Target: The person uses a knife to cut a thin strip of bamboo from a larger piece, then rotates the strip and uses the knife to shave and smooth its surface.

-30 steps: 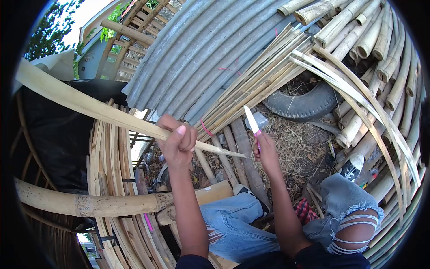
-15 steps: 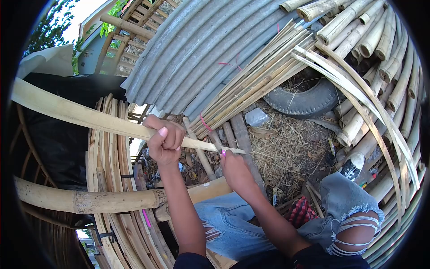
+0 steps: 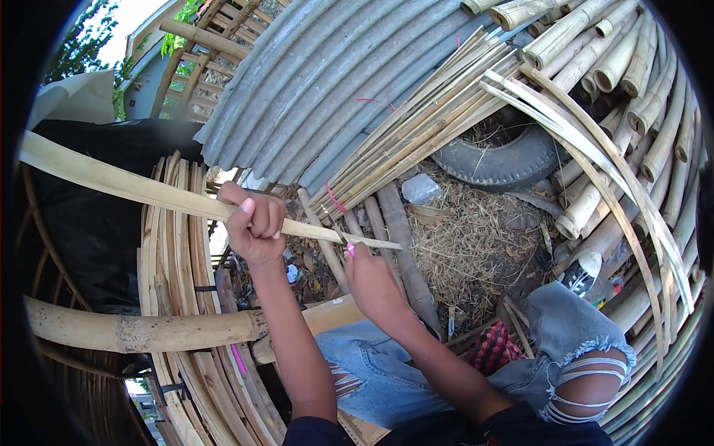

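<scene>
My left hand (image 3: 253,225) is wrapped round a long pale bamboo strip (image 3: 126,183), which runs from the far left edge to a thin tip near the middle. My right hand (image 3: 368,276) is closed on a small knife with a pink part at its handle (image 3: 350,249). The blade lies against the strip, between my left hand and the tip. Most of the handle is hidden in my fingers.
A thick bamboo pole (image 3: 178,334) crosses below my left hand. Split strips (image 3: 178,253) are stacked at left, a tied bundle (image 3: 409,123) rests by corrugated sheets (image 3: 297,82), and a tire (image 3: 500,163) and bamboo poles (image 3: 587,67) lie at right.
Both hands have shifted left. My right hand and the knife have moved back along the strip, a little farther from its tip.
</scene>
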